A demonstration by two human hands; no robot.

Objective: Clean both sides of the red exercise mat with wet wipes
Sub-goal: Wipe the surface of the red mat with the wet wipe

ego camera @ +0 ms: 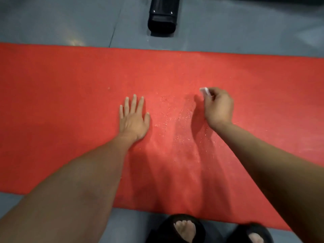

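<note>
The left hand (pixel 134 118) lies flat on the red exercise mat (pixel 70 85), palm down, with its fingers straight and spread a little. It holds nothing. The right hand (pixel 219 106) is just above the mat or on it, off to the right of the left hand, and the two hands are apart. Its fingers are curled in, and they pinch a small white wet wipe (pixel 205 91). Only a bit of the wipe sticks out past the fingers, at the far side of the hand. The wipe looks blurry. Between the two hands the mat is speckled with tiny shiny drops (pixel 175 118), so it looks wet there. The mat is rolled out flat on the grey floor (pixel 52 23) and runs from the left side to the right side. Both hands are near the middle of it, about halfway between its far edge and its near edge. Past the far edge of the mat, a black thing (pixel 162 16) stands on the floor; what it is cannot be told. Just in front of the near edge, two feet in black open-toe slippers (pixel 177 228) stand on the floor.
</note>
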